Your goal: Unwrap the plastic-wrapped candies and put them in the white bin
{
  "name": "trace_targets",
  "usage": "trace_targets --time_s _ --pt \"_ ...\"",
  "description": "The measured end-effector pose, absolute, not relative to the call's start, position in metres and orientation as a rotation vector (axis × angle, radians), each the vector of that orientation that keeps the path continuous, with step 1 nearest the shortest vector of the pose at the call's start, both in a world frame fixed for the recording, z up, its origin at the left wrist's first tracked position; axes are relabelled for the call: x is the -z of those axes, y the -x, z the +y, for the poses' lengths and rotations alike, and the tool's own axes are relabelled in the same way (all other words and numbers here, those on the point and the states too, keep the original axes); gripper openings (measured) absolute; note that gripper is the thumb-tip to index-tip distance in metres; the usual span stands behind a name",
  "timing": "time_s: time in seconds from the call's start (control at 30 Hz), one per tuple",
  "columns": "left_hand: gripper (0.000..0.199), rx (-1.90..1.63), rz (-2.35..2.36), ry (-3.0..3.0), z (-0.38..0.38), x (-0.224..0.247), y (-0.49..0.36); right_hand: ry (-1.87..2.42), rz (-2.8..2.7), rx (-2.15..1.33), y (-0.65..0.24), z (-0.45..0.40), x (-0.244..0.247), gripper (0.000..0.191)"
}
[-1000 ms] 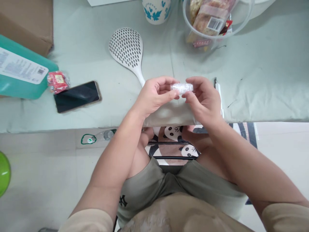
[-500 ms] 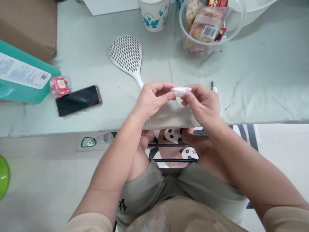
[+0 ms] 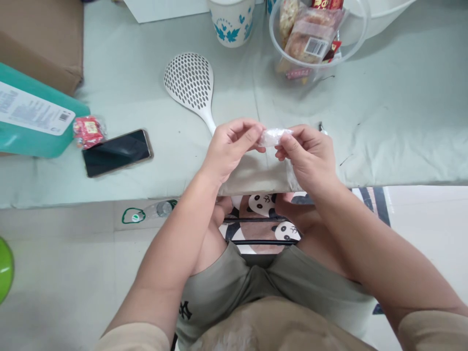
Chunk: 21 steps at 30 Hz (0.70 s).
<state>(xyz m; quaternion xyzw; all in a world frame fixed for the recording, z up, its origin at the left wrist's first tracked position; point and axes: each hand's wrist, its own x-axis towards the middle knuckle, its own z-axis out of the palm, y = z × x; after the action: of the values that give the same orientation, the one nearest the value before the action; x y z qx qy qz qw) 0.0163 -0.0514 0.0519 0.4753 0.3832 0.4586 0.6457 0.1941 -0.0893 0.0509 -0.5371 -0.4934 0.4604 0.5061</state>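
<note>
A small roll of clear, crinkled plastic [image 3: 271, 137] is stretched between my two hands above the table's near edge. My left hand [image 3: 236, 146] pinches its left end between thumb and fingers. On the opposite end, my right hand [image 3: 307, 151] closes with thumb and forefinger. Whether anything is wrapped inside the plastic I cannot tell. Beyond my left hand lies a white slotted skimmer [image 3: 190, 80], its handle partly hidden by that hand. Behind my right hand the tip of a thin tool [image 3: 321, 127] peeks out.
On the cloth-covered table [image 3: 409, 122] stand a paper cup [image 3: 232, 24] and a clear tub [image 3: 281, 53] of packaged snacks. To the left are a phone [image 3: 117, 152], a red candy packet [image 3: 88, 130], a green jug [image 3: 32, 114] and a cardboard box [image 3: 44, 41].
My left thumb has shifted up and away along the plastic roll, exposing more of its left end. The plastic now looks wider and looser. Both hands stay in nearly the same place.
</note>
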Motion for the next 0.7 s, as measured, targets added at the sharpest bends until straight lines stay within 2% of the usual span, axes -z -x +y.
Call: trace_targets --time_s 0.4,0.7 --pt "0.039 -1.018 0.819 -1.099 -0.0527 -0.0516 -0.0172 1.173 -1.083 -1.259 -0.1939 -0.0885 -0.0434 0.044" --pt "0.032 -1.217 0.898 -1.223 -0.0547 -0.0477 -0.0263 1.206 -1.063 -1.179 -0.1912 -0.0877 -0.0426 0.045"
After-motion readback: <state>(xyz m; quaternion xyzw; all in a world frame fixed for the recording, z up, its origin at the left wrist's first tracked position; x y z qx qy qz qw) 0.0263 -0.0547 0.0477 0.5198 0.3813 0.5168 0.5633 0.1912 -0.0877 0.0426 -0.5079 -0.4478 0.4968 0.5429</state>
